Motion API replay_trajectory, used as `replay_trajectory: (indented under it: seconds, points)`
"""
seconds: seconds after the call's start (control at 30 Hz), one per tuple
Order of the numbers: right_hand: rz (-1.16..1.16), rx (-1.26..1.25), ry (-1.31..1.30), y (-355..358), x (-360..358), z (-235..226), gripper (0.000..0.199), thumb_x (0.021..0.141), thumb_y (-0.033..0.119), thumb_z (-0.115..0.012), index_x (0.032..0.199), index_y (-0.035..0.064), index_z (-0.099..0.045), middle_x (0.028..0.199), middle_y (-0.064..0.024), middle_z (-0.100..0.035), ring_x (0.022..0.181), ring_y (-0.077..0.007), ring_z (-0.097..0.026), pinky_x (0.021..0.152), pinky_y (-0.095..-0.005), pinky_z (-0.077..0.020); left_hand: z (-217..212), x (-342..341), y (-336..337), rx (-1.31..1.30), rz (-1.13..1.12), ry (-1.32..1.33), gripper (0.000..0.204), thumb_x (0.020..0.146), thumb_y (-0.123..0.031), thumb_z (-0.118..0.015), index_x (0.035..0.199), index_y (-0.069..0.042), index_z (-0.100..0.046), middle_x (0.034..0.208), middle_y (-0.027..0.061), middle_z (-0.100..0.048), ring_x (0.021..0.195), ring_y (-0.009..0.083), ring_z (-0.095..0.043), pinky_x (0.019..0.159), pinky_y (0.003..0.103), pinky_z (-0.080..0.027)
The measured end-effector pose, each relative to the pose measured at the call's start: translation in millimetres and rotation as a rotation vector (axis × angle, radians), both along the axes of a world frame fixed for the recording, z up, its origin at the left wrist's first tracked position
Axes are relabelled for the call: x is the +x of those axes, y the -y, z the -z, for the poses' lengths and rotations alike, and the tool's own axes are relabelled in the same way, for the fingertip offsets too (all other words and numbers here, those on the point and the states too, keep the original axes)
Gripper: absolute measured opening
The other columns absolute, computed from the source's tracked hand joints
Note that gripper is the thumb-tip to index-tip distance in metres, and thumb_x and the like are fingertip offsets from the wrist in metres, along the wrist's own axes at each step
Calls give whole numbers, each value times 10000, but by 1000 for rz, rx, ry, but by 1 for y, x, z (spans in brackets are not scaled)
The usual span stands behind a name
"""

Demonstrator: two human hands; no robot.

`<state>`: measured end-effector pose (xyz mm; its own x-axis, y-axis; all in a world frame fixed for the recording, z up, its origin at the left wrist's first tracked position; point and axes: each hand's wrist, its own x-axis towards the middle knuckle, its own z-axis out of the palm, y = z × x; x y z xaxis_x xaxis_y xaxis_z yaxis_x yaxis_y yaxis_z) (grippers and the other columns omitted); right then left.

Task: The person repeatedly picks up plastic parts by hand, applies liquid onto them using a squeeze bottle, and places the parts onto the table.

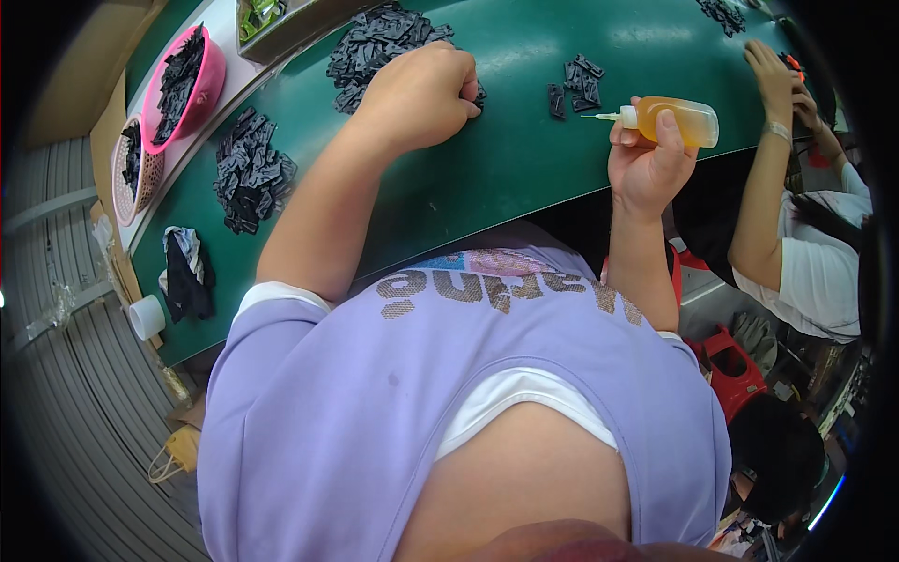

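My right hand [646, 167] is wrapped round a clear squeeze bottle [676, 122] of amber liquid, held tilted on its side above the table's near edge. Its white cap and thin needle tip [599, 116] point left toward a small group of black plastic parts [584, 82]. Over the right side of a large heap of black plastic parts [379, 47], my left hand [420, 94] is closed with its fingers curled down. A bit of black shows beside those fingertips, but whatever they pinch is hidden by the hand.
Another heap of black parts [251, 173] lies on the green table [449, 187]. At left stand a pink basin [208, 84] and a pale basket [122, 192], both holding black parts. A cloth [187, 276] and white cup [147, 318] are nearby. A co-worker's arm [770, 187] is at right.
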<state>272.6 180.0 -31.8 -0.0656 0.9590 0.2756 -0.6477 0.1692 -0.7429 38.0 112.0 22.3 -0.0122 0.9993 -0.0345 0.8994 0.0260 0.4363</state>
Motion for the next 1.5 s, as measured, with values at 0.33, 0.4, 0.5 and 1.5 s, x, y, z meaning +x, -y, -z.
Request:
replay_trajectory:
  seconds: [0.33, 0.4, 0.5, 1.5]
  points:
    - [-12, 25, 0, 5, -2, 3, 129, 866, 82, -547, 958, -7, -566, 830, -169, -639, 529, -169, -538, 492, -314, -471, 1, 33, -1, -386, -69, 931, 147, 757, -98, -704, 767, -50, -565, 658, 6, -573, 535, 68, -538, 462, 190, -415]
    - [-18, 95, 96, 7, -2, 4, 123, 859, 58, -549, 960, -9, -566, 843, -170, -643, 544, -171, -552, 498, -317, -484, 6, 42, -1, -387, -124, 1122, 113, 789, -66, -687, 805, -21, -584, 710, 27, -593, 562, 92, -582, 494, 204, -481]
    - [-16, 162, 181, 13, -6, 0, 103, 845, 39, -581, 925, -23, -559, 797, -129, -631, 561, -145, -568, 504, -270, -486, 23, 46, -1, -366, -125, 1158, 169, 817, -38, -655, 949, 33, -578, 760, 57, -605, 595, 122, -621, 524, 216, -520]
    - [99, 264, 441, 13, -5, 0, 79, 832, 2, -588, 895, -39, -566, 746, -115, -619, 548, -137, -576, 493, -251, -492, 19, 47, -4, -412, -143, 1094, 230, 802, -40, -653, 992, 56, -566, 743, 79, -618, 577, 132, -627, 496, 219, -505]
